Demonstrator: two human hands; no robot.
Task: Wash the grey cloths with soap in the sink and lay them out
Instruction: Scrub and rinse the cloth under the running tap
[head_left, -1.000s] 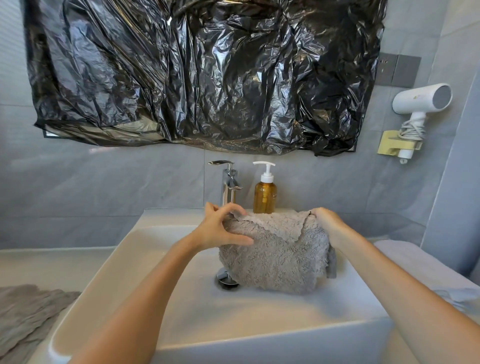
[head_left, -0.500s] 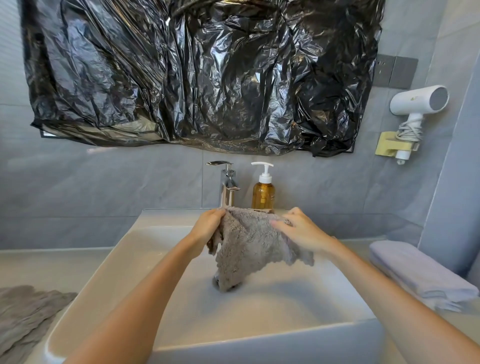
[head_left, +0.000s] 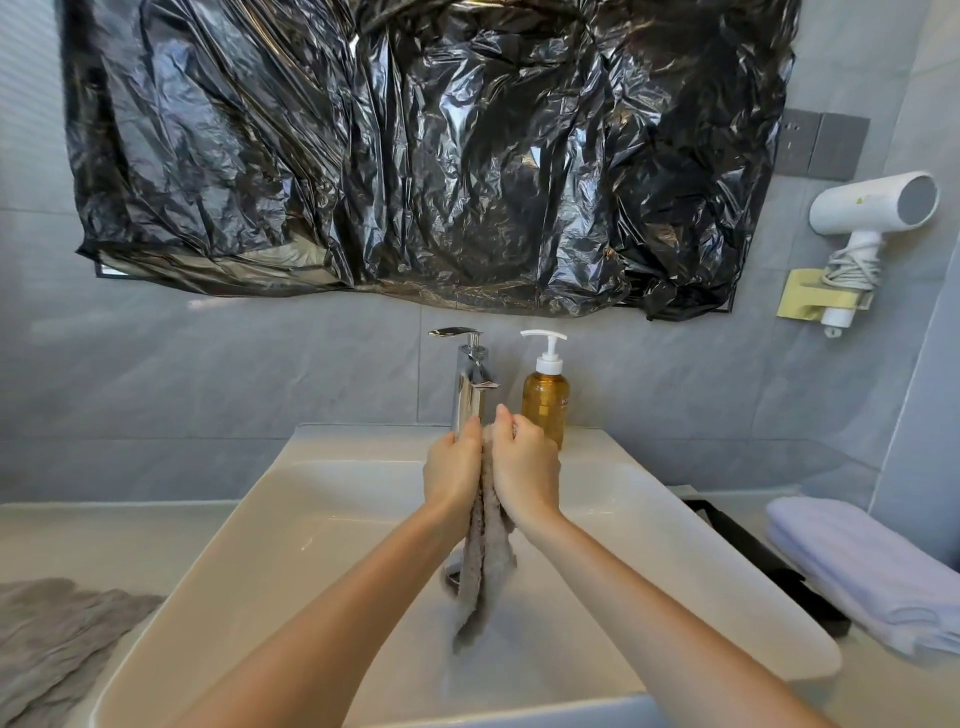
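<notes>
White sink (head_left: 311, 519) below grey tiled wall. Left hand (head_left: 452, 475) and right hand (head_left: 524, 475) pressed together, fingers gripping bunched grey cloth (head_left: 483, 571), tail dangling over drain. Risk: vigorous rubbing could knock soap bottle (head_left: 544, 405) just behind knuckles.

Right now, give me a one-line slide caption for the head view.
Left hand and right hand grip a grey cloth over the white sink, faucet and soap bottle behind.

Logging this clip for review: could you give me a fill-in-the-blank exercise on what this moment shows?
The left hand and right hand hold the grey cloth ____ them over the sink.
The soap bottle stands ____ of the tap.
The other grey cloth lies on the counter ____ of the sink.
Missing: between; right; left.
</notes>
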